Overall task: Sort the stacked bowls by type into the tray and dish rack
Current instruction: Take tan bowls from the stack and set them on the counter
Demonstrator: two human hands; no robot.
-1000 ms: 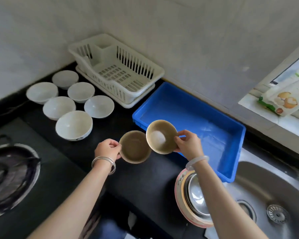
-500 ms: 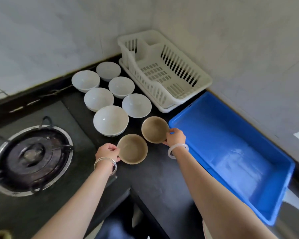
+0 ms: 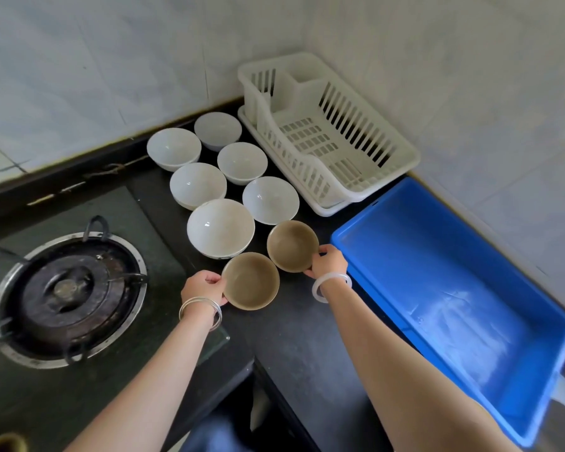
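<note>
Two brown bowls stand upright on the black counter. My left hand (image 3: 203, 286) grips the rim of the nearer brown bowl (image 3: 250, 281). My right hand (image 3: 328, 261) grips the rim of the farther brown bowl (image 3: 292, 245). Behind them sit several white bowls, the largest (image 3: 220, 227) closest to the brown ones. The white dish rack (image 3: 323, 132) stands in the corner with nothing in it. To the right lies the blue tray (image 3: 454, 288), also holding nothing.
A gas burner (image 3: 67, 296) is set into the counter at the left. Tiled walls meet behind the rack. The counter's front edge runs below my arms.
Both brown bowls have come down from mid-air onto the counter in front of the white bowls. The view has swung left, away from the sink.
</note>
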